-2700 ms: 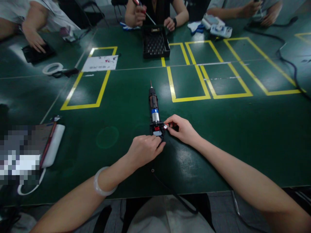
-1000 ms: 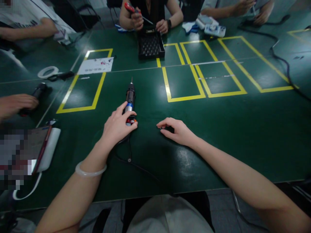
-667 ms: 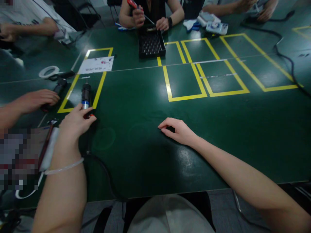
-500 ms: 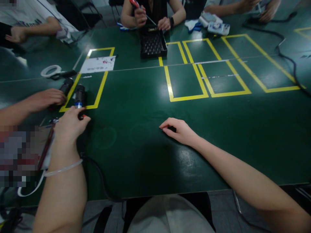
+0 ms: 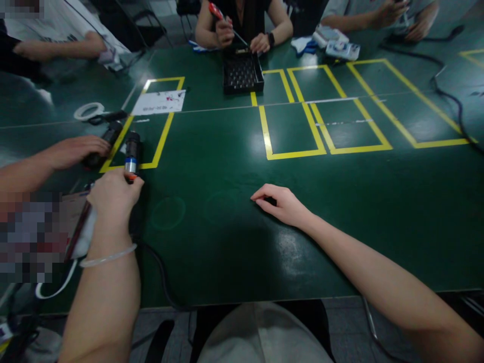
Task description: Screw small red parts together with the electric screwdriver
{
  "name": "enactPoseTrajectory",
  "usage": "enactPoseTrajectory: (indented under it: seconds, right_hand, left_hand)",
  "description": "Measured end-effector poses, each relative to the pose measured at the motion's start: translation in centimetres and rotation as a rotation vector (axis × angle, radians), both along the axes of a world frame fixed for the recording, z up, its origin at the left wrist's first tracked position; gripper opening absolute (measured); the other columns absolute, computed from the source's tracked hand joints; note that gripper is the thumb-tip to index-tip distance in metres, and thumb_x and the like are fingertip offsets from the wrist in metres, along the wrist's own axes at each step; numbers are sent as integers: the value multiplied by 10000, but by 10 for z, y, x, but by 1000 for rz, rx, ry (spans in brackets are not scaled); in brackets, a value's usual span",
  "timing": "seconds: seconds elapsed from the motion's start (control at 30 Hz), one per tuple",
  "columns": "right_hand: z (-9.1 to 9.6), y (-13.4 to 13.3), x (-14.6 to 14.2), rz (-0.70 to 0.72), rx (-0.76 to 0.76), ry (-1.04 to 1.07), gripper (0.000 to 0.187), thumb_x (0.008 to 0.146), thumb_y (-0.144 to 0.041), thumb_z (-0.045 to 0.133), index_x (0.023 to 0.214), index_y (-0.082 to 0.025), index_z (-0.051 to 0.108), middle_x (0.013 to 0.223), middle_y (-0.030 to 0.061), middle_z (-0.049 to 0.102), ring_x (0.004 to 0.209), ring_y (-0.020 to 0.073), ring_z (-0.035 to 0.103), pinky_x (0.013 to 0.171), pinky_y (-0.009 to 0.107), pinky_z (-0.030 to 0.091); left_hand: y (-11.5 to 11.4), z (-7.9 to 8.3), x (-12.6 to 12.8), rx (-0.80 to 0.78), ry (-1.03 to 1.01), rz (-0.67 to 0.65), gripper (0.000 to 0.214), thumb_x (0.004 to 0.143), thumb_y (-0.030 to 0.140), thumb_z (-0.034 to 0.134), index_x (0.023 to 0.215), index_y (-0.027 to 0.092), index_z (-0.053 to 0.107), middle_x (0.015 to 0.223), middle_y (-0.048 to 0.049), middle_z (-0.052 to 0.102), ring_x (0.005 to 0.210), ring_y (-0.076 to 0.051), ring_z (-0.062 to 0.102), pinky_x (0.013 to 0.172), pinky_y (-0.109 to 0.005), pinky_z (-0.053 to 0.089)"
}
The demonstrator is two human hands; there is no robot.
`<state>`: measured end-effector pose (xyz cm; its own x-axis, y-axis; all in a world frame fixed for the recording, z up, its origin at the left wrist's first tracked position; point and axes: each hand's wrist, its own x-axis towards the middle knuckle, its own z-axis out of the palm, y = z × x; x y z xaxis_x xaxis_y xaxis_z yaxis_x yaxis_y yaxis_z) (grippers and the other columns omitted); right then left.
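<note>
My left hand is closed around the rear of a corded electric screwdriver lying on the table at the left. Its black front, a blue ring, a silver section and a bit of orange show beyond my fingers; the rest of the grip is hidden. A black cord runs from under my forearm to the table's near edge. Resting on the green tabletop near the middle, my right hand has curled fingers, with thumb and index tips close together and nothing visible between them.
At far left another person's hand rests on a second dark tool. Tape roll and white label lie beyond. Across the table, a person holds a red-handled screwdriver over a black tray. Yellow tape outlines mark the tabletop.
The view has shifted slightly. More of the electric screwdriver's silver and orange part shows ahead of my left hand. My right hand stays put. The person at upper left has moved a hand.
</note>
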<state>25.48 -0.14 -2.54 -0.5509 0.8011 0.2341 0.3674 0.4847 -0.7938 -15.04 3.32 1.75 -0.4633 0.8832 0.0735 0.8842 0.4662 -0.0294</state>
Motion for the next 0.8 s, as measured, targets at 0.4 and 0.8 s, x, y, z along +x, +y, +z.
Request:
enactPoseTrajectory:
  seconds: [0.4, 0.8]
  right_hand:
    - [-2, 1, -2, -26, -54, 67, 151, 897, -155, 568, 987, -178, 687, 938, 42, 705, 835, 151, 654, 757, 267, 497]
    - [-2, -1, -8, -15, -134, 97, 123, 892, -198, 590, 956, -176, 692, 910, 35, 734, 823, 152, 669, 775, 269, 503]
  left_hand:
    - [-17, -23, 129, 17, -1187, -665, 408, 826, 367, 677, 1146, 141, 565, 1028, -101, 710, 942, -203, 674, 835, -319, 521]
    - [-40, -23, 162, -278, -1179, -869, 455, 967, 388, 478, 1377, 196, 529, 1051, -67, 642, 885, -149, 620, 826, -284, 496]
